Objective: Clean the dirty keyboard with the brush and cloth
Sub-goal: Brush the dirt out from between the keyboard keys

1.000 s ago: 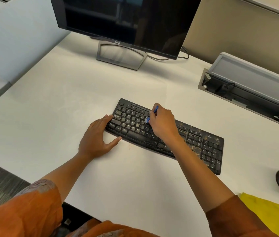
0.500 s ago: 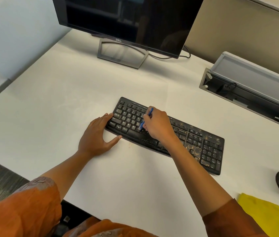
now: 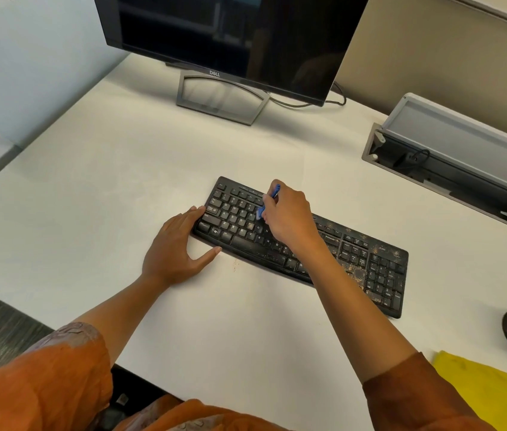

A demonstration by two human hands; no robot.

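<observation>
Since half a second ago the right hand [image 3: 289, 217] has drawn the brush [image 3: 267, 203] back up the keyboard [image 3: 305, 248], from the lower letter rows toward the top rows; the left hand [image 3: 177, 247] has not shifted. The right hand's fingers are curled round the blue brush handle, whose tip pokes out above the knuckles while the pale bristle end points down onto the keys left of the keyboard's middle — a pencil-like hold that probably lets short strokes flick grit out from between keys.

The left hand lies flat and relaxed on the desk [image 3: 96, 188], fingertips against the keyboard's left end and thumb along its near edge. It grips nothing; it seems placed there to brace the keyboard so brushing does not slide it.

The keyboard sits at an angle in front of the monitor [image 3: 230, 35]. Its left part looks fairly dark and clean, while brownish dirt is thick toward its right end and number pad, so I judge the brushing well short of done. A few crumbs lie on the desk just beside the keyboard's near edge. The yellow cloth [image 3: 488, 396] waits near the keyboard's right end — untouched, presumably for wiping afterwards.
</observation>
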